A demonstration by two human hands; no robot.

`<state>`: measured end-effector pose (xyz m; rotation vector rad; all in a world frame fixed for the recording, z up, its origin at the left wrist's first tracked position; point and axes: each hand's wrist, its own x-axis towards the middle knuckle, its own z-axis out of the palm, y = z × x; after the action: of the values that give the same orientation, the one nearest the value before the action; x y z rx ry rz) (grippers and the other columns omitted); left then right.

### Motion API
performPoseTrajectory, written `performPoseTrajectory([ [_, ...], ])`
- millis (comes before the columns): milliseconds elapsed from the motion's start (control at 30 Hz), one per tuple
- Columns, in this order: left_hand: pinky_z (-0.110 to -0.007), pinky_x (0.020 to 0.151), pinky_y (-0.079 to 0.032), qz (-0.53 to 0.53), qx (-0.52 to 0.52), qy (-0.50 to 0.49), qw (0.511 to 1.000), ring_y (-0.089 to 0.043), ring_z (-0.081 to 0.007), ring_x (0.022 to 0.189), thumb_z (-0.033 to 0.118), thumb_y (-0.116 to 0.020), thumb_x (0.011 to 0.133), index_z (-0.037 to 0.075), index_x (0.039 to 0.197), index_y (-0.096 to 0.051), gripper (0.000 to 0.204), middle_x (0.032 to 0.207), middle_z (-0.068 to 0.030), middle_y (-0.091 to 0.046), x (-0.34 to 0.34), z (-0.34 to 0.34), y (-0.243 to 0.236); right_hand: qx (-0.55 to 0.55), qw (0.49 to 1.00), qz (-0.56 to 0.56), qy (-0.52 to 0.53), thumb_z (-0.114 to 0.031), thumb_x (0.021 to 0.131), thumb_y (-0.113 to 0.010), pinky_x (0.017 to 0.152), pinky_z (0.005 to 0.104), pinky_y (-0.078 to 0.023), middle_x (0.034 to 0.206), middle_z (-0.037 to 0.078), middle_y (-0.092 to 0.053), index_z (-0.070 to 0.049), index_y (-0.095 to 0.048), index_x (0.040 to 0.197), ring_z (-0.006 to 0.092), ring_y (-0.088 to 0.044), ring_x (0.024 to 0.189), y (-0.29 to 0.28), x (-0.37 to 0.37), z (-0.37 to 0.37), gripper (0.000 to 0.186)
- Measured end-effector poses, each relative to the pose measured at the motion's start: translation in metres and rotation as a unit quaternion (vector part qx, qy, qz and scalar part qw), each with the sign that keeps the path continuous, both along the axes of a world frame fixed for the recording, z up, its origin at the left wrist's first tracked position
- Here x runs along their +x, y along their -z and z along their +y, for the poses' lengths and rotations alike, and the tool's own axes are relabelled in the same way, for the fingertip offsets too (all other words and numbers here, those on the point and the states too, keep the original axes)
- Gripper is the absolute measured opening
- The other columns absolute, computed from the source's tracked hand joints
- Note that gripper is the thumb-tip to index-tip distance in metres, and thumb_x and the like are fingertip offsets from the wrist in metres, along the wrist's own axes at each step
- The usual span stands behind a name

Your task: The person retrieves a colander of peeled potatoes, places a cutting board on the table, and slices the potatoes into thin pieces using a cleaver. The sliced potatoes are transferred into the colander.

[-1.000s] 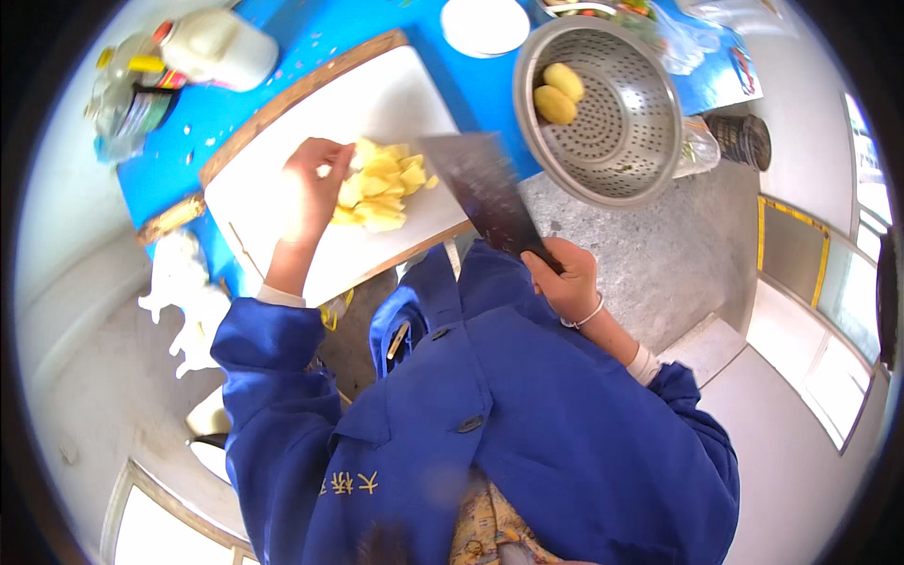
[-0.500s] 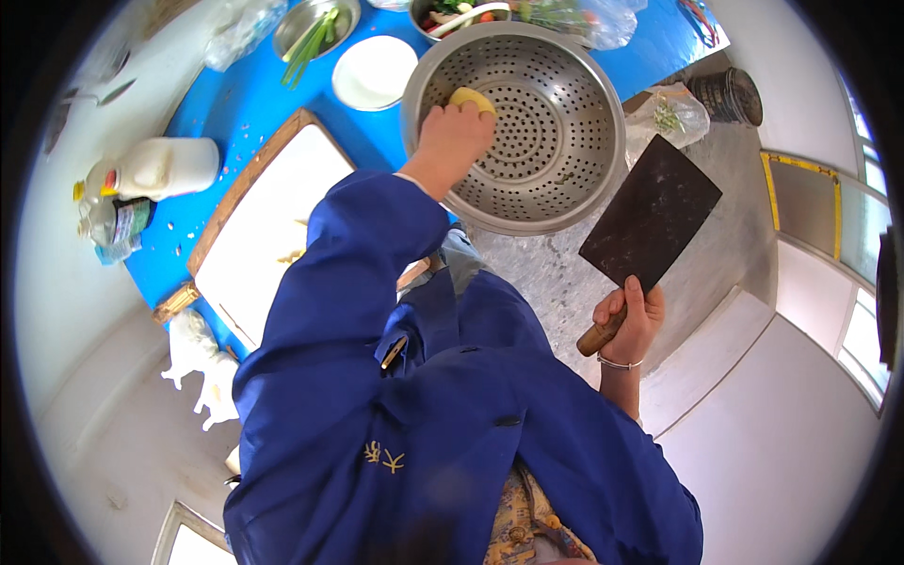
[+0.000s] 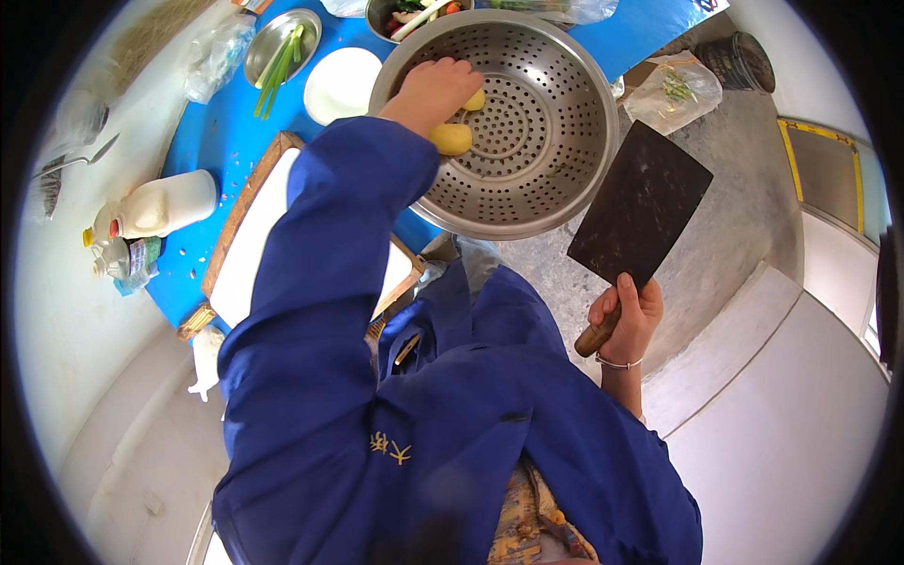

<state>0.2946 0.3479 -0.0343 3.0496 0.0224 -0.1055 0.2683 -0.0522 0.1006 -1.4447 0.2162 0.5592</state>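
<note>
My left hand (image 3: 435, 92) reaches into a large steel colander (image 3: 579, 179), its fingers curled down over a yellow peeled potato (image 3: 476, 100) that shows only in part. A second peeled potato (image 3: 452, 139) lies just below the palm, by the wrist. Off to the right, my right hand (image 3: 629, 318) grips the wooden handle of a dark, broad-bladed cleaver (image 3: 642, 205). Its blade points up and away, beside the colander's right rim. A white cutting board with a wooden frame (image 3: 247, 212) lies partly hidden under my left sleeve.
On the blue table (image 3: 202, 141) stand a white bowl (image 3: 341, 87), a steel bowl with green onions (image 3: 282, 47), a bowl of mixed vegetables (image 3: 386, 21) and a white jug (image 3: 169, 202). A plastic bag (image 3: 670, 94) and a dark bucket (image 3: 739, 64) are at the right.
The view has shifted slightly. Two potatoes now show in the colander where one showed before, and my left hand sits closer to the colander's upper left wall. The cleaver stays in my right hand.
</note>
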Motion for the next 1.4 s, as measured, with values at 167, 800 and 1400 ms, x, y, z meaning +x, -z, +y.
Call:
performPoseTrajectory([
  [167, -0.045, 0.089, -0.056, -0.022, -0.046, -0.040, 0.998, -0.068, -0.0299, 0.106, 0.027, -0.083, 0.077, 0.014, 0.110, -0.068, 0.039, 0.107, -0.0078, -0.066, -0.011, 0.000, -0.041, -0.005, 0.999, -0.036, -0.023, -0.009, 0.103, -0.062, 0.044, 0.0274, -0.047, 0.061, 0.004, -0.055, -0.002, -0.062, 0.100, 0.0147, -0.053, 0.045, -0.004, 0.000, -0.001, 0.007],
  [800, -0.044, 0.097, -0.054, -0.175, -0.112, -0.562, 0.801, -0.066, -0.0357, 0.112, 0.005, -0.085, 0.073, 0.006, 0.123, -0.067, 0.053, 0.119, -0.0141, -0.069, -0.561, -0.115, -0.033, -0.011, 0.568, -0.318, -0.759, -0.017, 0.096, -0.068, 0.059, 0.0409, -0.052, 0.076, 0.015, -0.066, -0.003, -0.059, 0.087, 0.0350, -0.064, 0.065, 0.090, -0.144, 0.203, 0.019],
  [1400, -0.053, 0.120, -0.036, -0.313, -0.164, -0.510, 0.784, -0.039, -0.0465, 0.148, 0.016, -0.083, 0.081, -0.005, 0.153, -0.041, 0.086, 0.158, -0.0290, -0.042, -0.480, -0.157, -0.011, -0.073, 0.871, 0.082, -0.478, -0.014, 0.104, -0.063, 0.044, 0.0298, -0.047, 0.063, 0.004, -0.056, -0.006, -0.058, 0.090, 0.0159, -0.056, 0.047, 0.124, -0.099, 0.142, 0.016],
])
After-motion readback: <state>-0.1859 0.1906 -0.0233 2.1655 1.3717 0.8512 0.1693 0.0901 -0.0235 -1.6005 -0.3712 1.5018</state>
